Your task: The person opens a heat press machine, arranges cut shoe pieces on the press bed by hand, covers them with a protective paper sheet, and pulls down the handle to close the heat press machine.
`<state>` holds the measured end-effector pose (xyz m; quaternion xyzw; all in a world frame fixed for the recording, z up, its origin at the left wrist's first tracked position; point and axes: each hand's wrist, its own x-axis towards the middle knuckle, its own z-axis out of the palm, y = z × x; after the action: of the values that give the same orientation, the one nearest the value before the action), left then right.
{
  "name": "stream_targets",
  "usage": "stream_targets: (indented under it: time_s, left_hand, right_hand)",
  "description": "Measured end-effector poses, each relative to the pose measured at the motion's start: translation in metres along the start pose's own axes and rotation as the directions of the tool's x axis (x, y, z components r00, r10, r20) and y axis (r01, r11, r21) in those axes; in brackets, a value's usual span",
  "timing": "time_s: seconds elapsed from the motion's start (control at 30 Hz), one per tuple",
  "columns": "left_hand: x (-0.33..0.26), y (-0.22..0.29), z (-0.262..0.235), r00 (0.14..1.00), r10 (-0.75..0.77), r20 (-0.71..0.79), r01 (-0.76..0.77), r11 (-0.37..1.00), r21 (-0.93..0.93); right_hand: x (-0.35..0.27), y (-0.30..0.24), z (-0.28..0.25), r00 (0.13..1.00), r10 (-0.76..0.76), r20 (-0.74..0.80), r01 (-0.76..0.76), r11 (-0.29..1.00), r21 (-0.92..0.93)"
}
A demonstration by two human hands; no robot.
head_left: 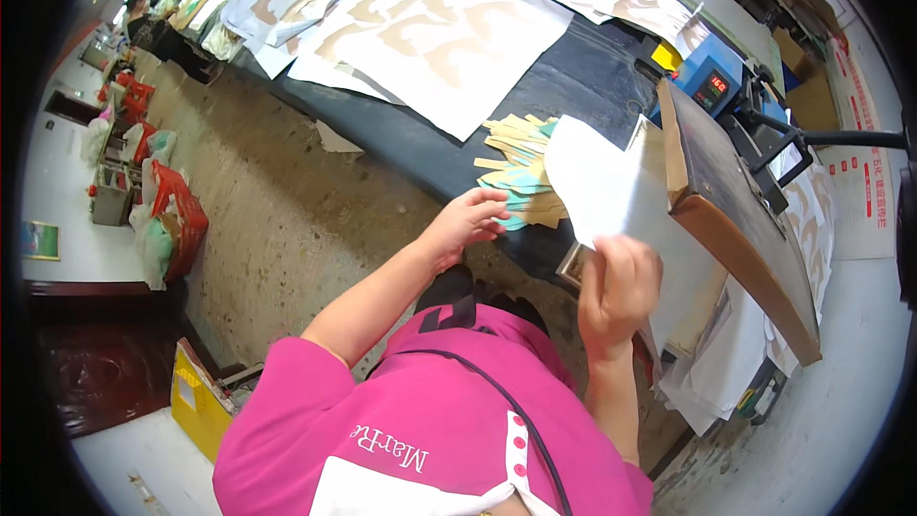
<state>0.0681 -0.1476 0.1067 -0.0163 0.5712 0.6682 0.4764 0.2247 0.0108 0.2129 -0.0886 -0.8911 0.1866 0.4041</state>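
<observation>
A white sheet [602, 186] is held up by the right hand [619, 289], whose fingers are clamped on its lower edge, just in front of the opened heat press [740, 220] with its raised wooden-edged plate. The sheet is judged thin, light and floppy, liable to crease or curl, so it is best taken near an edge with a pinch, as is done here. The left hand [468, 222] is stretched toward a stack of small cut pieces [521, 172], tan and pale teal, lying on the dark table [573, 67] just beside the sheet; its fingers are curled together and seem to touch the nearest pieces, though whether one is actually gripped cannot be told from this view. These pieces are judged light, fairly stiff and easily scattered, best lifted singly by a tip. Farther along the table, large white sheets printed with tan curved shapes [430, 29] are spread and overlapped. A blue control box with a small red display [712, 76] stands behind the press, and a yellow rectangular tag [666, 55] is seen beside it. A pale board with red lettering [864, 172] is seen at the far right. At the left, red crates [181, 215] with bagged goods are set on the floor, and a yellow box [199, 401] stands near the person's side
</observation>
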Motion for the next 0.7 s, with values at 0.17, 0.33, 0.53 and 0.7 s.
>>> stream_targets:
  time_s: [0.17,0.33,0.53,0.7]
  left_hand:
    - [0.011,-0.020,-0.065,0.995,-0.006,-0.099,-0.018,0.972,-0.235]
    - [0.036,0.004,-0.126,0.991,-0.004,-0.130,-0.055,0.896,-0.441]
    - [0.079,0.080,-0.173,0.961,0.229,-0.156,-0.277,0.822,-0.498]
    - [0.127,0.128,-0.224,0.931,0.337,-0.137,-0.329,0.617,-0.714]
  right_hand:
    - [0.098,-0.055,0.054,0.976,-0.189,-0.109,0.206,0.963,0.175]
    - [0.217,-0.080,0.083,0.937,-0.012,-0.349,0.169,0.890,0.423]
    - [0.322,0.016,0.150,0.873,0.487,-0.005,-0.189,0.348,0.918]
    - [0.365,0.094,0.229,0.730,0.677,0.096,-0.298,0.189,0.936]
